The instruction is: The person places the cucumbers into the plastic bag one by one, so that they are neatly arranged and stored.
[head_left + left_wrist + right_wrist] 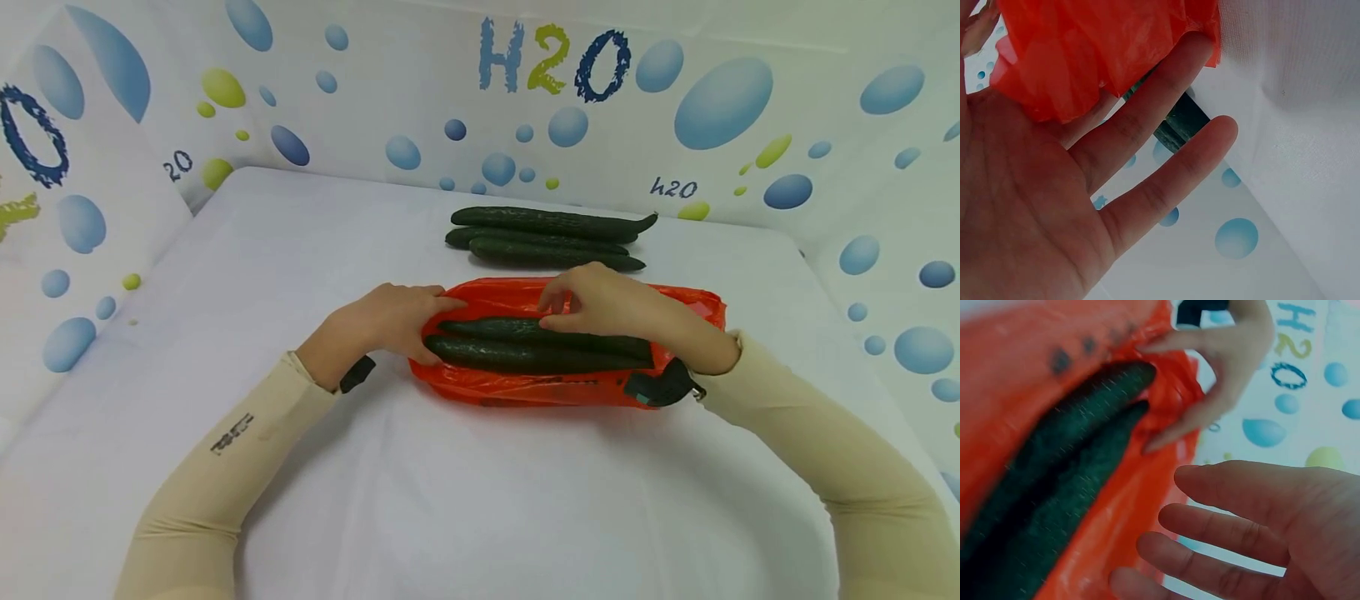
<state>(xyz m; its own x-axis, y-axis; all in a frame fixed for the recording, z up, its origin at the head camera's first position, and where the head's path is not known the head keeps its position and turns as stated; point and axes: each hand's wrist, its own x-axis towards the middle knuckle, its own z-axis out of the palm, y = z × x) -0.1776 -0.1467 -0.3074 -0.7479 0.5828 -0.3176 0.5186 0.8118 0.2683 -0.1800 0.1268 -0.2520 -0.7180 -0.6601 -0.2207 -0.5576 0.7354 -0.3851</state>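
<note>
An orange-red plastic bag lies open on the table, with two dark green cucumbers side by side in it, the nearer cucumber and the farther cucumber. At the bag's left end is my left hand, thumb and fingers spread over the edge; in the left wrist view its outer fingers are straight against the plastic. My right hand hovers over the right half of the cucumbers. Its fingers are loosely extended in the right wrist view, with nothing between them and the thumb.
Behind the bag, several more cucumbers lie in a loose pile on the white tablecloth. A white backdrop with blue and green drops rises behind the table. Dark wrist devices sit under both wrists.
</note>
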